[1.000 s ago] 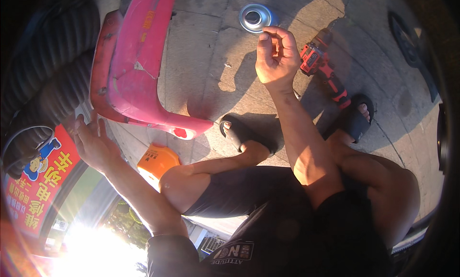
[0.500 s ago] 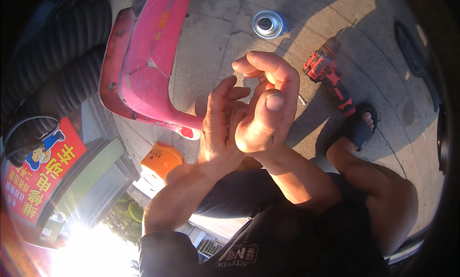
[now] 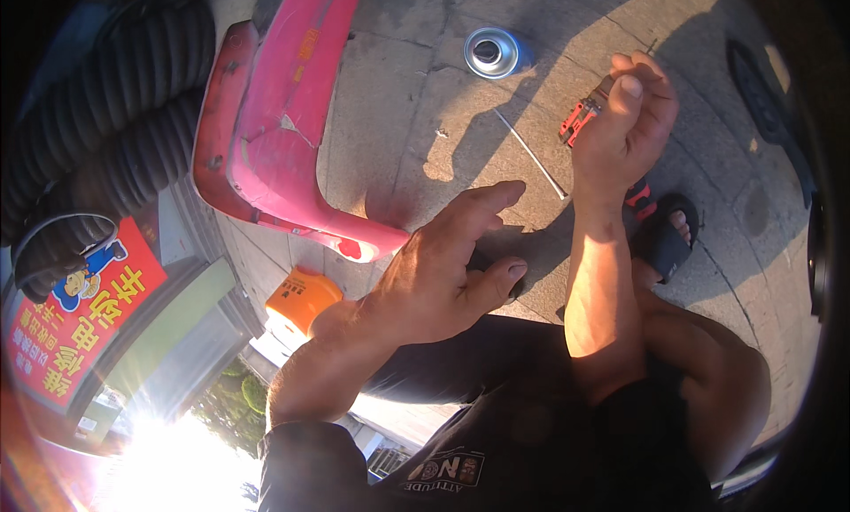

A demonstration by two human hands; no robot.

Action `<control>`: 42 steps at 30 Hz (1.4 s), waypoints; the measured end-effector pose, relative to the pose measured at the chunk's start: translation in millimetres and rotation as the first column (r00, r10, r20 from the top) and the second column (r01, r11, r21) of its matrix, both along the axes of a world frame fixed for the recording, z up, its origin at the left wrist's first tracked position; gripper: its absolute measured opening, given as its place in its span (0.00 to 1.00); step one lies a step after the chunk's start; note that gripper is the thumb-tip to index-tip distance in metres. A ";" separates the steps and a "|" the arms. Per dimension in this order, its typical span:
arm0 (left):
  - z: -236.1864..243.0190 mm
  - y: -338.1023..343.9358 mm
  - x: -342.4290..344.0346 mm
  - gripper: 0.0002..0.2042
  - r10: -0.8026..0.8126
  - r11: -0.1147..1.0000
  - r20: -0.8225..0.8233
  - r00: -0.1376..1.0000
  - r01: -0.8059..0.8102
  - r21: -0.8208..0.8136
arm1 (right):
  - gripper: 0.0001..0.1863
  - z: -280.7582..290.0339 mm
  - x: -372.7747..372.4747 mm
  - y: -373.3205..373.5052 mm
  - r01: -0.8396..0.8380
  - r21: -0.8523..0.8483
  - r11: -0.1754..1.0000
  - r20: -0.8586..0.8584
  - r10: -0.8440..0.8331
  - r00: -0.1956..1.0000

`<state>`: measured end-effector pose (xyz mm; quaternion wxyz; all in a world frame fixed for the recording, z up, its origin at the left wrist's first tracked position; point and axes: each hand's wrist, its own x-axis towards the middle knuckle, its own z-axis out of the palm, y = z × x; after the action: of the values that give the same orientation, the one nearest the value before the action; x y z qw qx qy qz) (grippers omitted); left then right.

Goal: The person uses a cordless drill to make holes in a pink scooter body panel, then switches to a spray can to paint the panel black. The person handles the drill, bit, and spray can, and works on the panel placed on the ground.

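Note:
My left hand (image 3: 447,268) is open in front of me, fingers stretched forward and thumb apart, with nothing visible in it. It is nearest the lower end of a cracked pink plastic body panel (image 3: 282,149), whose tip passes close beside my wrist in the picture. Farther right, my right hand (image 3: 627,131) is raised with its fingers curled in toward the thumb; whether anything small is inside is hidden. Behind that hand is a red and black cordless drill (image 3: 580,120) on the ground, partly covered by it. A thin metal rod (image 3: 531,155) lies on the paving between both hands.
A round metal can (image 3: 491,53) stands at the far middle. An orange plastic stool (image 3: 304,299) is at the left, below black ribbed hoses (image 3: 106,96) and a red sign (image 3: 84,317). A long black part (image 3: 761,104) lies far right, beyond my sandalled foot (image 3: 668,237).
My hands were cupped close together and have parted. The right moved right and away, over the drill; the left lowered and opened out. The rod between them now shows fully.

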<state>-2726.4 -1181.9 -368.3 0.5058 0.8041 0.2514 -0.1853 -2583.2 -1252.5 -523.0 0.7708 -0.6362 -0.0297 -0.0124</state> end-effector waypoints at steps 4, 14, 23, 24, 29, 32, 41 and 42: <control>2.9 37.2 -3.5 0.24 -0.054 0.985 -0.004 0.999 0.053 0.162 | 0.17 -38.8 25.2 -34.1 0.041 -0.208 0.977 -0.309 -0.105 0.945; 61.7 141.7 -66.1 0.21 0.682 0.339 0.644 0.346 -0.930 0.140 | 0.20 -70.4 22.0 -59.7 -0.096 -0.443 0.891 -0.295 -0.045 0.954; 64.6 140.0 -80.7 0.31 0.702 0.218 0.655 0.281 -0.960 0.178 | 0.24 -76.3 17.5 -64.1 -0.212 -0.406 0.889 -0.342 0.068 0.937; 64.2 140.7 -80.1 0.30 0.706 0.215 0.651 0.278 -0.960 0.178 | 0.24 -77.6 18.0 -69.6 -0.235 -0.503 0.832 -0.336 0.062 0.940; 59.1 146.1 -76.4 0.28 0.725 0.196 0.642 0.251 -0.968 0.157 | 0.24 -90.9 14.8 -106.3 -0.176 -0.894 0.412 -0.125 0.150 0.981; 57.8 147.7 -70.6 0.26 0.718 0.201 0.650 0.250 -0.968 0.150 | 0.25 -97.2 7.0 -113.2 -0.168 -0.894 0.415 -0.116 0.147 0.982; 55.9 138.3 -70.8 0.25 0.697 0.251 0.677 0.236 -0.965 0.077 | 0.38 -65.3 5.9 -13.0 -0.390 -0.614 0.687 0.081 0.546 0.834; 57.7 137.8 -73.5 0.24 0.684 0.265 0.687 0.243 -0.961 0.077 | 0.40 -64.1 4.9 2.6 -0.428 -0.592 0.683 0.078 0.577 0.813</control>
<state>-2799.9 -1044.1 -310.5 0.3450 0.6407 0.5394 0.4237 -2578.3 -1249.9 -587.0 0.5171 -0.7887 -0.3071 0.1276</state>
